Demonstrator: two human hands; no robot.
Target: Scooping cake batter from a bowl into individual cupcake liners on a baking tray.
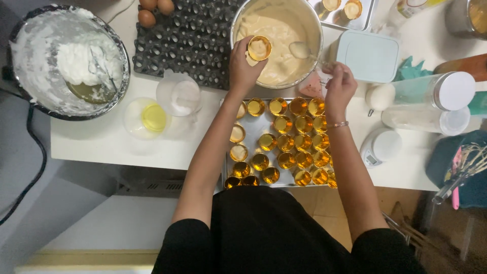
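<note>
A person in a black top is leaning over a white bench (101,142), filling small gold foil cups with pale batter. The left hand (244,66) is pinching one gold cup (259,48) between thumb and fingers, holding it tilted over the rim of a large steel mixing bowl (314,30) of cream-coloured batter (274,35). The right hand (339,86) is closing its fingers around the handle of a spoon (300,49), whose bowl is hanging over the batter just beside the held cup. Directly below the hands, a metal baking tray (253,129) is sitting at the bench's near edge, carrying rows of empty gold cups (294,142), with a few at its left side already holding batter. To the left, a second steel bowl (66,61) is holding whipped white foam with a whisk resting in it, and a clear cup of yellow liquid (153,117) is standing near an empty clear measuring cup (178,95). A dark egg tray (187,40) with three brown eggs (147,18) is lying behind them. To the right, a pale blue box (368,56), a white egg (380,96), clear lidded containers (436,91) and a small white scale (381,146) are crowding the bench.
</note>
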